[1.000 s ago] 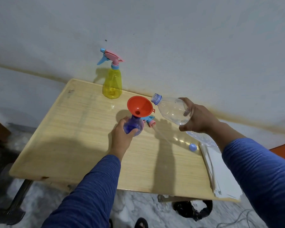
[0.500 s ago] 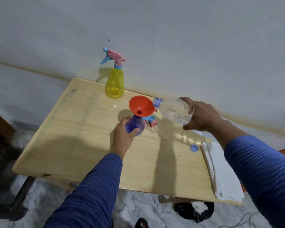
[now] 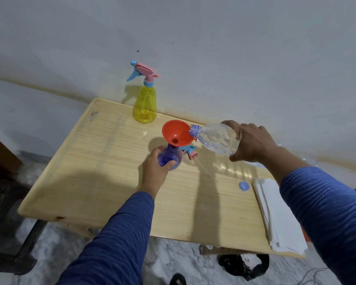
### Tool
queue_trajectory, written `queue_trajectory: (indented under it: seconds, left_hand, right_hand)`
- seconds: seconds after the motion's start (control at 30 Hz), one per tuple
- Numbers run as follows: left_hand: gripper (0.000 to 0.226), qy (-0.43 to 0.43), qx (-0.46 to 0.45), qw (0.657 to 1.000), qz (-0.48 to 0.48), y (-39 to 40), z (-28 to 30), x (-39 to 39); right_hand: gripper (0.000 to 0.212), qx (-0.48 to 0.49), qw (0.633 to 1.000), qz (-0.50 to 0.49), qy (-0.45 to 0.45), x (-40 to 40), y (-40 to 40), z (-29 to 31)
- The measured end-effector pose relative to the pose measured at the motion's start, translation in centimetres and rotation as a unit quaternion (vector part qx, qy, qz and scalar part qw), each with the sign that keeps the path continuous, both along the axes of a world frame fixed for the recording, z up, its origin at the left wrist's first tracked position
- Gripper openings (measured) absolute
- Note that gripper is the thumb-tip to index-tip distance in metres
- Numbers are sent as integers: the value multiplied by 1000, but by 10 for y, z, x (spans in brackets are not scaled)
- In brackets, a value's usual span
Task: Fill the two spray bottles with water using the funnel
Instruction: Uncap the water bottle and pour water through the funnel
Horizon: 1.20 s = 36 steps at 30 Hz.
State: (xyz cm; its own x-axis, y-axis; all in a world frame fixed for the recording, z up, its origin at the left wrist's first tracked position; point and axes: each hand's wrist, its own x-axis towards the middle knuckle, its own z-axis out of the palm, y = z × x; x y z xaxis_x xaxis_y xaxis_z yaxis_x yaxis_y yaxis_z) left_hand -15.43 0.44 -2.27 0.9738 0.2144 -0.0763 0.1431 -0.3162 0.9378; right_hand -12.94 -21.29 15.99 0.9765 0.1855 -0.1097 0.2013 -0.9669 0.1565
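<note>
An orange funnel [image 3: 176, 132] sits in the neck of a blue spray bottle [image 3: 171, 156] on the wooden table [image 3: 103, 175]. My left hand [image 3: 155, 171] grips the blue bottle's body. My right hand [image 3: 251, 144] holds a clear water bottle [image 3: 215, 138] tilted on its side, its open mouth resting at the funnel's right rim. The blue bottle's pink and blue spray head [image 3: 190, 152] with its thin tube lies on the table behind it. A yellow spray bottle [image 3: 145, 104] with its spray head on stands upright at the table's far edge.
A small blue cap [image 3: 244, 185] lies on the table at the right, next to a stack of white paper [image 3: 277, 214] at the right edge. A wall runs close behind the table. A dark bag [image 3: 243, 266] lies on the marble floor below.
My right hand has brought the clear bottle left and tipped it until its mouth reached the funnel's rim. My left hand stays on the blue bottle.
</note>
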Motion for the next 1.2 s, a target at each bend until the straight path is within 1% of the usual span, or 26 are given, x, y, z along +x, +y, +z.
queue_trajectory:
  seconds: [0.23,0.4,1.1,1.2]
  left_hand:
    - [50,-2,3,1000,0,0,0,-1]
    - [50,-1,6,1000,2,0,0,-1]
    - [50,0,-8,1000,-3,0,6,-3]
    - [51,0,-9,1000,-3,0,6,-3]
  right_hand:
    - [93,-42,999,12,-14,0,1,3]
    - [93,-28,1000,10,-12,1,1,6]
    - [95,-21,1000,12,-14,2,0,3]
    - [95,2,1000,1,-12,2,-1,2]
